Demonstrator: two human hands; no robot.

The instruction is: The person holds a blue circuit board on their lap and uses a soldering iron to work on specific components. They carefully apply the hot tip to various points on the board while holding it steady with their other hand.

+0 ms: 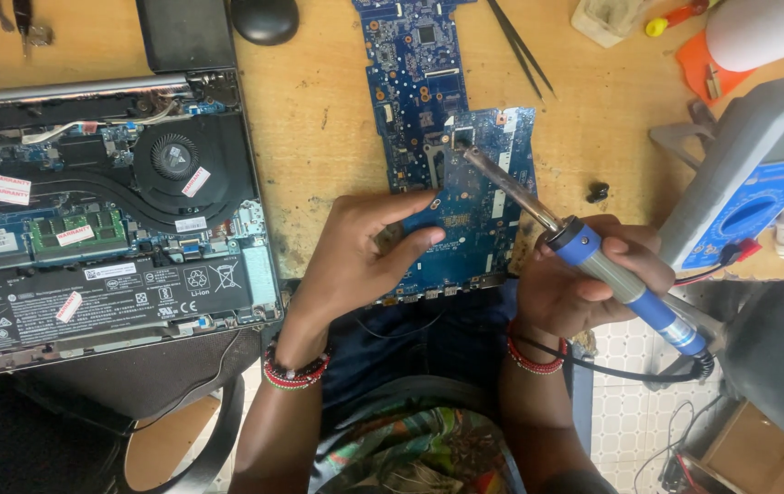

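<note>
Blue circuit board (451,137) lies flat on the wooden desk (319,119), its near edge pinned under the left hand's (365,252) spread fingers, seemingly for steadiness, while the right hand (584,284) is closed around a soldering iron (584,247), tip resting on the board.

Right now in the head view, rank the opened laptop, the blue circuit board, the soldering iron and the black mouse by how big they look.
1. Opened laptop, largest, though cut off at the left edge.
2. Blue circuit board.
3. Soldering iron in the right hand; nearer the camera, so its rank is unsure.
4. Black mouse, smallest, partly cropped.
</note>
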